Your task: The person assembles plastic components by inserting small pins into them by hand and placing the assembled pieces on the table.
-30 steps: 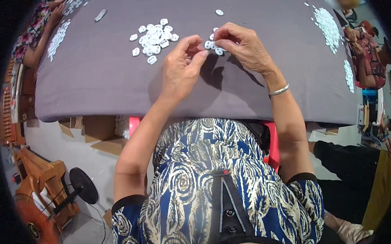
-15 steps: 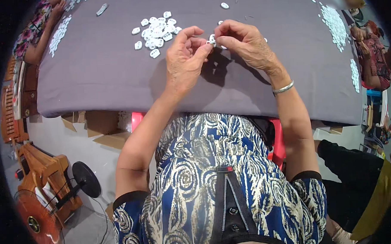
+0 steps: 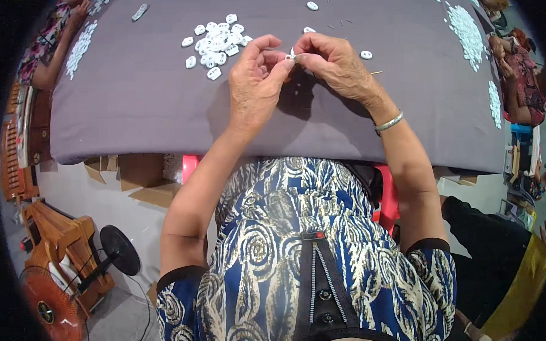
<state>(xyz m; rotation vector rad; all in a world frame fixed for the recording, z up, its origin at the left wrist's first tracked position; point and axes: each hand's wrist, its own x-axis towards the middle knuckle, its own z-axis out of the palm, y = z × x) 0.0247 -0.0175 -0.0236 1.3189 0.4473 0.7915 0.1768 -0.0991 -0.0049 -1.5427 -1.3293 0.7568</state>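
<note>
Over the grey cloth, my left hand (image 3: 253,84) pinches a small white plastic piece (image 3: 290,56) between thumb and index finger, its other fingers loosely curled. My right hand (image 3: 337,66), with a silver bangle on the wrist, has thumb and fingertip closed on the same piece from the other side. Fingertips cover much of it, so its exact kind is unclear. A pile of white oval pieces with dark marks (image 3: 220,43) lies just left of my left hand. Single white pieces rest beyond my fingers and beside my right hand (image 3: 366,55).
The cloth-covered table (image 3: 163,114) also bears larger heaps of white pieces at the right (image 3: 467,34) and left (image 3: 81,51). Other people sit at both sides. An orange fan (image 3: 55,310), a wooden stool and cardboard boxes (image 3: 144,175) stand below.
The white piece has turned between my fingertips and shows a narrower, pointed outline. Both hands have shifted slightly left, uncovering a loose piece beside my right hand.
</note>
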